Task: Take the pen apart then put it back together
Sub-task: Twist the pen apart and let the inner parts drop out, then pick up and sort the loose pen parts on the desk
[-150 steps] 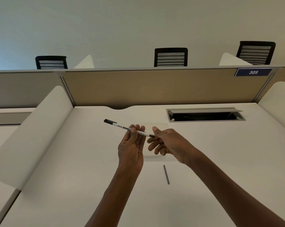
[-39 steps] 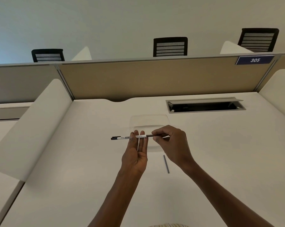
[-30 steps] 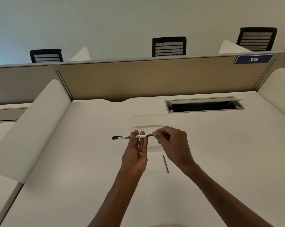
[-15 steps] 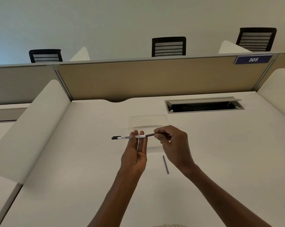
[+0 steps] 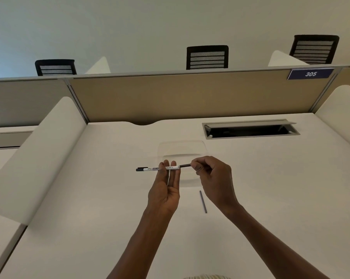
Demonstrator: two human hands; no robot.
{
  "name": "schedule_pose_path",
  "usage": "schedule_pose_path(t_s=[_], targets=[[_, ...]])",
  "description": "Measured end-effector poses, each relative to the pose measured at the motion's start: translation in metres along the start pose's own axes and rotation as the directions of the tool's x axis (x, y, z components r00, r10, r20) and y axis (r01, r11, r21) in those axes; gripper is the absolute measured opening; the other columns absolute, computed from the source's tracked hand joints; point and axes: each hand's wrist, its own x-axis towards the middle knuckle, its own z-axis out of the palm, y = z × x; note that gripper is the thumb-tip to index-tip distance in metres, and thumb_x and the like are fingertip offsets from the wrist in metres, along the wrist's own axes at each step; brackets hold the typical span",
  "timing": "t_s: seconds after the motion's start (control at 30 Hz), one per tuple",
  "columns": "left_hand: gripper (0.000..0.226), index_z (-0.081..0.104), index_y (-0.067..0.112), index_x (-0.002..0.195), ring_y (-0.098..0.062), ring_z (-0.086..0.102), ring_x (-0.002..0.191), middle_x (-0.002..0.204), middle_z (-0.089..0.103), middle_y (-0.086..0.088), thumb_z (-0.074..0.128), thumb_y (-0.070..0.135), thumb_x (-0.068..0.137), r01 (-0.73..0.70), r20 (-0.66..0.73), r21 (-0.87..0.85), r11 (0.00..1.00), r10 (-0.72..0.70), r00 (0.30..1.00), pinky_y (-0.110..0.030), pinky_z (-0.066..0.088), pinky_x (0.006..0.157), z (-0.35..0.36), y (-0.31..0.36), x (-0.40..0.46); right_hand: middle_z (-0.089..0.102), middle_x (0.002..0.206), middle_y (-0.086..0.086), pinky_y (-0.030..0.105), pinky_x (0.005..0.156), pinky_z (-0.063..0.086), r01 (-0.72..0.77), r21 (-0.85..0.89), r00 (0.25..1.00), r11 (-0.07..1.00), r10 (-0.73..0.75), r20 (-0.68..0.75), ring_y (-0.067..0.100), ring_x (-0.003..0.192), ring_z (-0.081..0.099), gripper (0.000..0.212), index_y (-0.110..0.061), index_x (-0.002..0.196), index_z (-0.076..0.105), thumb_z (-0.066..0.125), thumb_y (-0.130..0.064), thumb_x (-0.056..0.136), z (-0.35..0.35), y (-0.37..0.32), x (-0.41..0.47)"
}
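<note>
Pen barrel (image 5: 159, 168): white, printed, lying level in the air above the desk (image 5: 270, 198), black cap end pointing away to the left.
Left hand (image 5: 166, 190): palm toward the camera, fingertips closed narrowly on the barrel near its right end, holding it steady.
Right hand (image 5: 212, 178): just right of the barrel, thumb and forefinger pinched tight on a dark thin piece (image 5: 185, 165) that sticks out of the barrel's right end.
Change: five seconds ago the barrel sloped up to the left; it has since been levelled, and over the last second the pinch has stayed at the same end with the dark piece slightly tilted.
Meaning: my guess is that an inner part is being worked at the barrel's mouth; whether it is going in or coming out cannot be told.
Loose part: a thin grey rod (image 5: 203, 201) lies on the desk, below and right of the barrel, near the right wrist, untouched.
Clear tray (image 5: 182, 147): on the desk just behind the barrel.
</note>
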Motion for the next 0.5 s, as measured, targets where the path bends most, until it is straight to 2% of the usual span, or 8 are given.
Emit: schedule_pose_path(t_s=[0.17, 0.37, 0.5], targets=[[0.02, 0.064, -0.001, 0.11, -0.026, 0.076, 0.084, 0.094, 0.077, -0.01, 0.061, 0.009, 0.093, -0.003, -0.01, -0.015, 1.0, 0.003, 1.0, -0.041, 0.062, 0.074, -0.005, 0.003, -0.001, 0.065, 0.07, -0.023, 0.011, 0.064, 0.047, -0.144, 0.052, 0.99, 0.988, 0.143, 0.012, 0.0, 0.067, 0.064, 0.006, -0.018, 0.087, 0.074, 0.069, -0.015, 0.088, 0.002, 0.012, -0.005], [0.017, 0.066, -0.001, 0.105, -0.025, 0.076, 0.08, 0.089, 0.078, -0.01, 0.06, 0.009, 0.093, 0.002, -0.017, -0.021, 1.0, -0.003, 1.0, -0.038, 0.063, 0.069, -0.015, 0.006, -0.004, 0.072, 0.071, -0.009, 0.024, 0.067, 0.058, -0.385, 0.094, 0.922, 0.918, 0.377, 0.091, 0.007, 0.062, 0.068, 0.01, -0.015, 0.09, 0.077, 0.073, -0.009, 0.082, 0.009, 0.034, -0.019], [0.015, 0.066, -0.001, 0.102, -0.025, 0.076, 0.079, 0.09, 0.077, -0.01, 0.061, 0.009, 0.092, 0.007, -0.042, -0.033, 0.999, -0.009, 0.999, -0.038, 0.063, 0.069, -0.026, 0.009, -0.009, 0.071, 0.062, -0.007, 0.009, 0.06, 0.05, -0.458, -0.008, 0.88, 0.889, 0.455, 0.133, 0.006, 0.058, 0.067, 0.01, -0.013, 0.086, 0.078, 0.072, -0.006, 0.08, 0.018, 0.055, -0.038]])
